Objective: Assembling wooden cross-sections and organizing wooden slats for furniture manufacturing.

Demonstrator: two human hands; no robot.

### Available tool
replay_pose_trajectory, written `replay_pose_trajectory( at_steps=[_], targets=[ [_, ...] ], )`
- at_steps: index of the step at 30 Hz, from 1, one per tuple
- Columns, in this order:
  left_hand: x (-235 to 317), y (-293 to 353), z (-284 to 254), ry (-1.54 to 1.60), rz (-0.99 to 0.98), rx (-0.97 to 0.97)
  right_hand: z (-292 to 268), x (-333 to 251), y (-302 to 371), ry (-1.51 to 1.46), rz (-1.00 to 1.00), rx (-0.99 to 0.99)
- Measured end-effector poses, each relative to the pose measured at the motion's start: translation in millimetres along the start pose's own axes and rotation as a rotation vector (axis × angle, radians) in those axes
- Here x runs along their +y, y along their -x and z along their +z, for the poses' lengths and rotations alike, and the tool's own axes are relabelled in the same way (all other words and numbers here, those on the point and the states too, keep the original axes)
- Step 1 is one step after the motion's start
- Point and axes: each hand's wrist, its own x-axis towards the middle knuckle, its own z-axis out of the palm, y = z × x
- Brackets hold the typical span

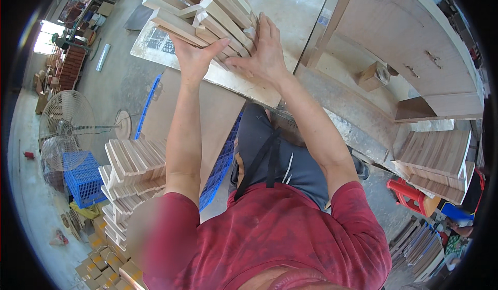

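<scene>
A bundle of pale wooden strips (223, 23) stands on the worn work board (155, 51) in front of me, their square ends uneven. My left hand (196, 56) grips the bundle's left side, thumb across the near strips and the other fingers hidden by the wood. Against the right side lies my right hand (265, 56), fingers stretched upward along the strips, thumb pointing in toward the left one. Between them the two hands clasp the near part of the bundle.
Stacked wooden slats (137, 157) rise at my left, beside a brown sheet (187, 108) over a blue plastic pallet (220, 170). A standing fan (66, 126) is farther left. On the right are a large wooden cabinet frame (415, 36), a board stack (436, 152) and a red plastic stool (407, 194).
</scene>
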Motion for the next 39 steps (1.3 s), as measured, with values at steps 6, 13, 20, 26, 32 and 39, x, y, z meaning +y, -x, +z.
replay_pose_trajectory(
  at_steps=[6, 13, 20, 26, 32, 39],
  targets=[
    [-10.0, -8.3, -9.1, 0.195, -0.082, -0.080, 2.1, -3.9, 1.1, -0.052, 0.149, -0.110],
    [-50.2, -44.2, -78.3, 0.400, -0.452, -0.462, 4.2, -43.4, 36.7, 0.031, 0.170, -0.018],
    [-5.4, 14.4, -52.5, 0.142, -0.323, -0.134, 6.5, -18.8, 38.1, 0.070, 0.014, 0.035],
    [58.0, 28.1, 34.4, -0.313, -0.124, 0.232, 9.5, -18.9, 41.1, 0.054, -0.066, 0.058],
    [47.0, 14.9, 43.9, -0.378, -0.109, 0.257, 7.2, -15.6, 37.8, 0.103, -0.067, 0.057],
    [43.3, 21.9, 40.1, -0.598, -0.067, 0.304, -15.1, -11.8, 24.3, -0.095, 0.036, -0.021]
  ],
)
